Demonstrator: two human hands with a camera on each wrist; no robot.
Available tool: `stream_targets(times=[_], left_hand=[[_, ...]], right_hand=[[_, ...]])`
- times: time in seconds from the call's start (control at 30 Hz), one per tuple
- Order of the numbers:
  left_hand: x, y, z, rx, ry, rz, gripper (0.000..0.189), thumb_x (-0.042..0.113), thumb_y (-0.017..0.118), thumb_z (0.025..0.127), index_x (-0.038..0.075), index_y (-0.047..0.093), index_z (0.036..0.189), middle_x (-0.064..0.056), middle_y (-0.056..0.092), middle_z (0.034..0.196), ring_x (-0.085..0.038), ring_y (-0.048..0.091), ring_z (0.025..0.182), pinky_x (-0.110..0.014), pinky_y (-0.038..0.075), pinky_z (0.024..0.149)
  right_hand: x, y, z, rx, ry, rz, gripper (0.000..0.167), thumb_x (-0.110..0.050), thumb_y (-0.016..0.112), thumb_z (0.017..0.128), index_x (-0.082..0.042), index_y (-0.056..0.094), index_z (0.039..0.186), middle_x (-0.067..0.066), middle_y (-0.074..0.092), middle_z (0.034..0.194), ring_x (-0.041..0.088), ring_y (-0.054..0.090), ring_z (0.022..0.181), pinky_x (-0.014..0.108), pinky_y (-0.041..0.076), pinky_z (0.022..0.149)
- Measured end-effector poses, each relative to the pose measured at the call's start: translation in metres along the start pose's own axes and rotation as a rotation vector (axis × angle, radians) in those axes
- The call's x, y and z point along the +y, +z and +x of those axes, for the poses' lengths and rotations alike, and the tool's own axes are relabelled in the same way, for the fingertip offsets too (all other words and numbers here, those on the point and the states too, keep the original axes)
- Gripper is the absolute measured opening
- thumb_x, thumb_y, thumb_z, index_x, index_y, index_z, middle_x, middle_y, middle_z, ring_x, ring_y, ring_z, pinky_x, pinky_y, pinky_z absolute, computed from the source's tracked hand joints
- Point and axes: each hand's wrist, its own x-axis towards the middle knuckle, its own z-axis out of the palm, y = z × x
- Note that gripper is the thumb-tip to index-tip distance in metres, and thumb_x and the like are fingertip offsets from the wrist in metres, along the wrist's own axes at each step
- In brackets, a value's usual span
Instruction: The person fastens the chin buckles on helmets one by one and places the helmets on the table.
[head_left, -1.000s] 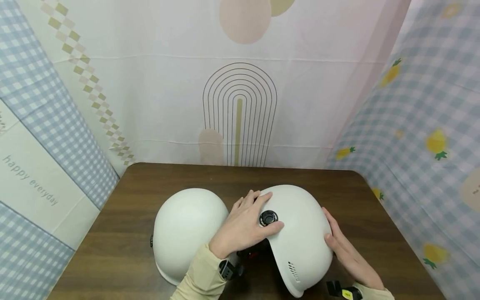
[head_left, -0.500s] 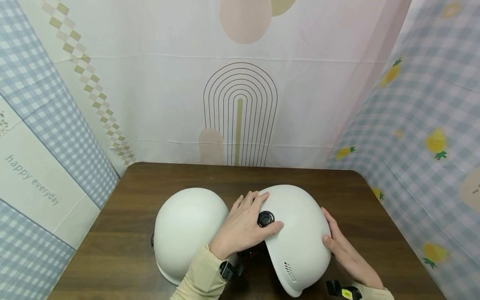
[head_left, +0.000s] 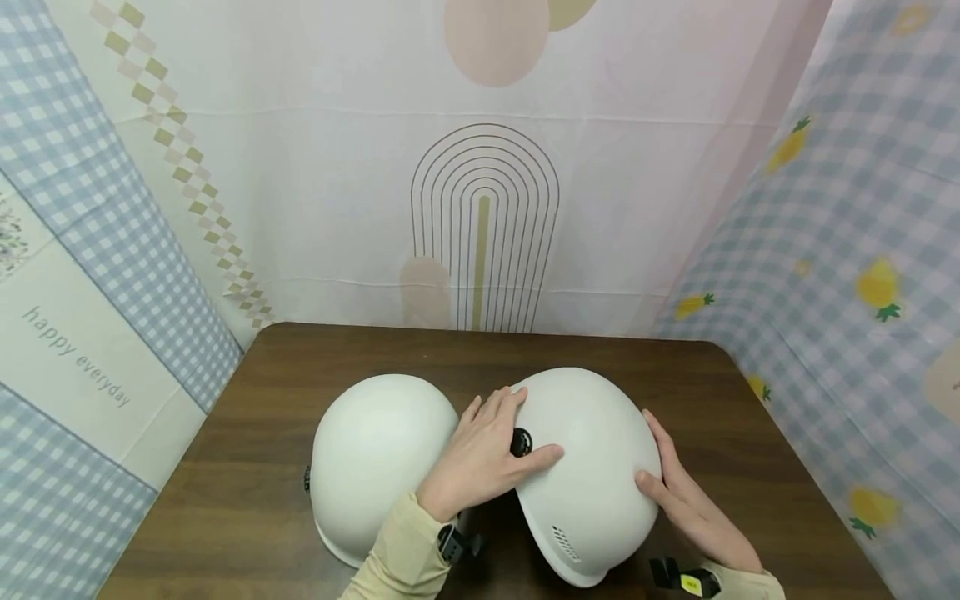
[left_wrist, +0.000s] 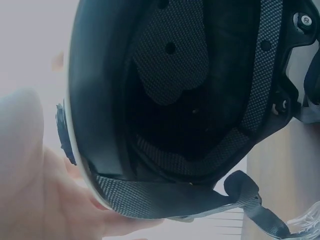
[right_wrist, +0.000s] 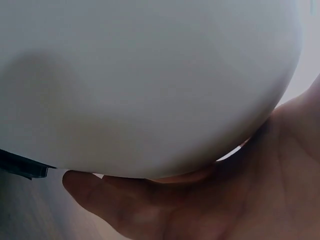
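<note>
A white helmet (head_left: 592, 467) is held between both hands on the right half of the table, tilted, its short brim toward me. My left hand (head_left: 476, 458) grips its left side, thumb and fingers spread about a black round knob (head_left: 521, 442). Against the right side my right hand (head_left: 690, 500) holds the curved shell between thumb and fingers; in the right wrist view its fingers (right_wrist: 140, 205) lie along the shell. The left wrist view looks into the helmet's black padded lining (left_wrist: 170, 45), with a chin strap (left_wrist: 265, 220) hanging from it.
A second white helmet (head_left: 378, 467) stands at the left, partly behind my left forearm. Both are on a brown wooden table (head_left: 247, 467) with rounded far corners. A printed white cloth (head_left: 322, 208) hangs behind it, and blue checked cloth (head_left: 817, 333) hangs on the right.
The held helmet has turned a little, its knob and vented brim shifting left. Both hands have kept their hold, and the right thumb has moved slightly left. The second helmet stays in place.
</note>
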Motion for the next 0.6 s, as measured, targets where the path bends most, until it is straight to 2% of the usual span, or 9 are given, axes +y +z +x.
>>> stream_targets(times=[0.23, 0.37, 0.6], left_hand=[[0.0032, -0.0012, 0.0005, -0.018, -0.022, -0.006, 0.094, 0.074, 0.047, 0.086, 0.004, 0.035, 0.148, -0.016, 0.038, 0.151, -0.028, 0.026, 0.144, -0.048, 0.017, 0.115], [0.0046, -0.0021, 0.0006, -0.01, -0.007, -0.001, 0.093, 0.073, 0.048, 0.087, 0.002, 0.037, 0.146, -0.014, 0.041, 0.148, -0.023, 0.03, 0.142, -0.05, 0.019, 0.115], [0.0058, -0.0006, 0.0013, -0.005, -0.013, 0.006, 0.093, 0.072, 0.051, 0.085, 0.001, 0.038, 0.144, -0.015, 0.045, 0.144, -0.025, 0.036, 0.138, -0.049, 0.019, 0.115]], right_hand=[[0.0003, -0.0015, -0.0002, -0.006, -0.02, 0.007, 0.073, -0.018, 0.041, 0.104, -0.039, -0.008, 0.153, 0.013, -0.006, 0.16, 0.049, 0.007, 0.14, 0.068, 0.037, 0.09], [0.0014, -0.0017, -0.0004, -0.005, -0.028, 0.006, 0.073, -0.017, 0.041, 0.104, -0.039, -0.008, 0.154, 0.012, -0.005, 0.16, 0.048, 0.007, 0.14, 0.068, 0.036, 0.091], [0.0038, -0.0021, -0.0006, 0.0, -0.019, 0.008, 0.074, -0.018, 0.042, 0.104, -0.039, -0.008, 0.153, 0.014, -0.007, 0.159, 0.05, 0.007, 0.14, 0.069, 0.036, 0.09]])
